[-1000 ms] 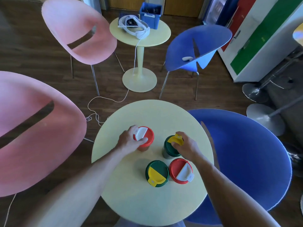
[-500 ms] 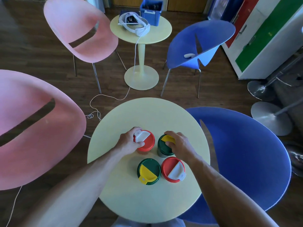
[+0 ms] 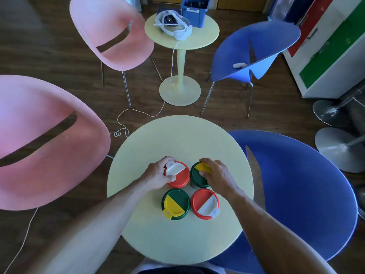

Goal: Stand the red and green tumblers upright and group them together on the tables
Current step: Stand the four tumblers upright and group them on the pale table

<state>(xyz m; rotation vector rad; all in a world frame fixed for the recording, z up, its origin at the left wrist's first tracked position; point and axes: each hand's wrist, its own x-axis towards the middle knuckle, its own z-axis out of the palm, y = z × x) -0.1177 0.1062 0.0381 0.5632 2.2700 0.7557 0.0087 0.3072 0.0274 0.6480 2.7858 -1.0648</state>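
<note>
Four tumblers upright in a tight two-by-two cluster near the middle of the round yellow worktop (image 3: 158,135), seen from above. Left hand (image 3: 158,174) grip is closed around the rim of the far red tumbler (image 3: 178,177), thumb on its white flap, fingers round the far side. Right hand (image 3: 217,175) grip is closed on the far green tumbler (image 3: 197,176), thumb and fingers over its yellow flap. The two gripped tumblers sit just beside each other, a narrow gap between them. Nearer the person than the left grip: near green tumbler (image 3: 175,204) with yellow flap, free-standing. Nearer the person than the right grip: near red tumbler (image 3: 204,203) with white flap, free-standing, touching or almost touching the green one beside it. Left of the left grip, off the worktop: big pink chair (image 3: 49,145). Right of the right grip: blue chair (image 3: 296,184). Far beyond both grips: second small yellow worktop (image 3: 197,39) carrying a white headset (image 3: 173,23) and a blue bin (image 3: 194,9), white cable (image 3: 138,111) trailing to the floor, with a pink chair (image 3: 110,34) and a blue chair (image 3: 254,50) either side.
</note>
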